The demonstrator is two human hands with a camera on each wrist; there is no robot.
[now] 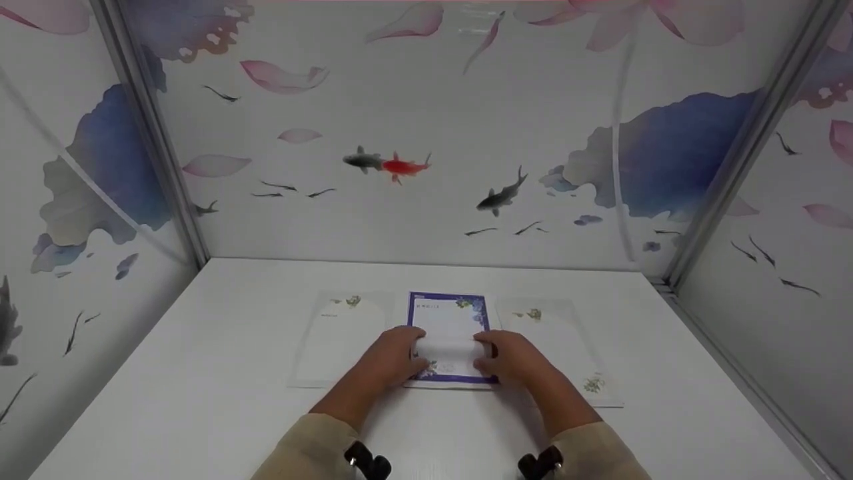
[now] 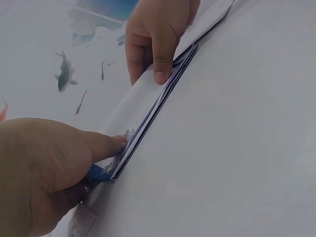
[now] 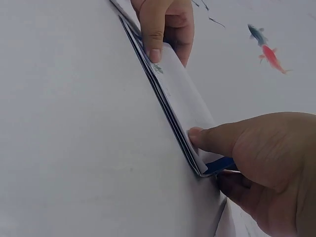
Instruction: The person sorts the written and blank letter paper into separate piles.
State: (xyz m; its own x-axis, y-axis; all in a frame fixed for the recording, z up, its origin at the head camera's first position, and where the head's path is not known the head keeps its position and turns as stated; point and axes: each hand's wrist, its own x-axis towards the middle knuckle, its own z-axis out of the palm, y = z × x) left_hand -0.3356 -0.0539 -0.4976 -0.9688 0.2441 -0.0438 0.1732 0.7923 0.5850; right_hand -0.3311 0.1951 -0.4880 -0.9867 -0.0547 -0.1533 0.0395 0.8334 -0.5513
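A small stack of paper sheets (image 1: 446,323) with a blue-purple border and flower prints lies at the middle of the white table. My left hand (image 1: 393,357) pinches its left side, thumb on the near part of the top face and fingers at the far side. On the right side my right hand (image 1: 516,358) pinches it the same way. Between the hands the paper bulges up in a curve. In the left wrist view, several layered edges of the paper stack (image 2: 148,116) show along the near side. Fingertips under the paper are partly hidden.
A pale printed sheet (image 1: 320,353) lies left of the stack, and another pale sheet (image 1: 553,347) lies to the right, partly behind my right forearm. Printed wall panels (image 1: 426,227) with fish and petals enclose the table (image 1: 200,373) at the back and sides.
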